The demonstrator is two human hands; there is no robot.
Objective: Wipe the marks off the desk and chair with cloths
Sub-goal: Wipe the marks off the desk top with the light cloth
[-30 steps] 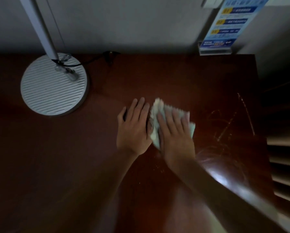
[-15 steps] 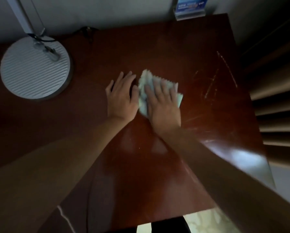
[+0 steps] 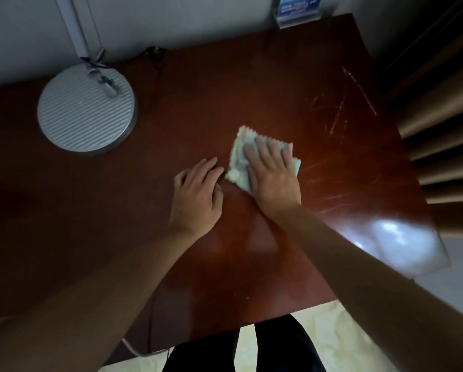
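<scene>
Under my right hand (image 3: 274, 174) lies the cloth (image 3: 239, 163), a pale, folded piece with a zigzag edge, flat on the dark red-brown table (image 3: 251, 84) a little right of the middle. My right fingers (image 3: 272, 150) are straight and slightly spread, pressing down on the cloth, with its far edge and left side showing past them. My left hand (image 3: 198, 196) rests flat on the bare wood just beside the cloth, its fingers straight and close together, their tips near the cloth's left edge; I cannot tell whether they touch it. Beyond the cloth to the right, thin pale marks (image 3: 340, 114) streak the table, one long line running toward the far right corner. A bright patch of glare sits on the near right corner. Well off to the left stands a round ribbed lamp base (image 3: 86, 110) with its pole rising against the wall and a dark cord (image 3: 152, 53) trailing behind it. At the far right corner stands a blue sign holder (image 3: 298, 9). Right of the table hang brown curtain folds (image 3: 445, 124).
</scene>
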